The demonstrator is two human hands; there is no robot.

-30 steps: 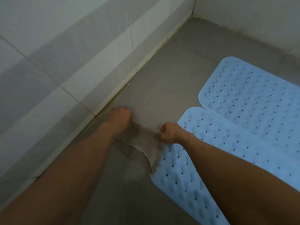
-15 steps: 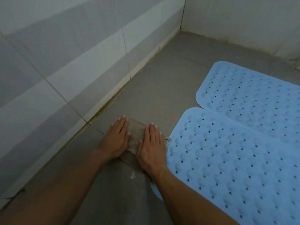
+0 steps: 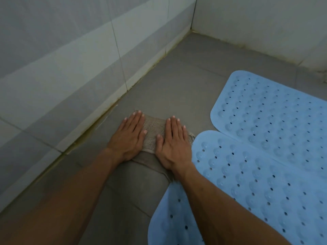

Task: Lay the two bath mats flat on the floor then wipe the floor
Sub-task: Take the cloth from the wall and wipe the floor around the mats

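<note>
A coarse brown cloth (image 3: 153, 130) lies spread on the grey tiled floor (image 3: 178, 82). My left hand (image 3: 126, 138) presses flat on its left part, fingers straight. My right hand (image 3: 172, 144) presses flat on its right part, and the cloth's frayed right edge touches the near mat. Two light blue bath mats with bumps and holes lie flat on the floor to the right: the near mat (image 3: 256, 191) under my right forearm and the far mat (image 3: 274, 112) behind it. Their long edges meet.
A tiled wall (image 3: 70, 68) runs along the left, close to my left hand, with a stained joint at its foot. A second wall (image 3: 265, 23) closes the far side, forming a corner. Bare floor stretches ahead of the cloth toward that corner.
Both hands went from pinching the bunched cloth to lying flat on it. The cloth is now spread out and has slid forward along the floor.
</note>
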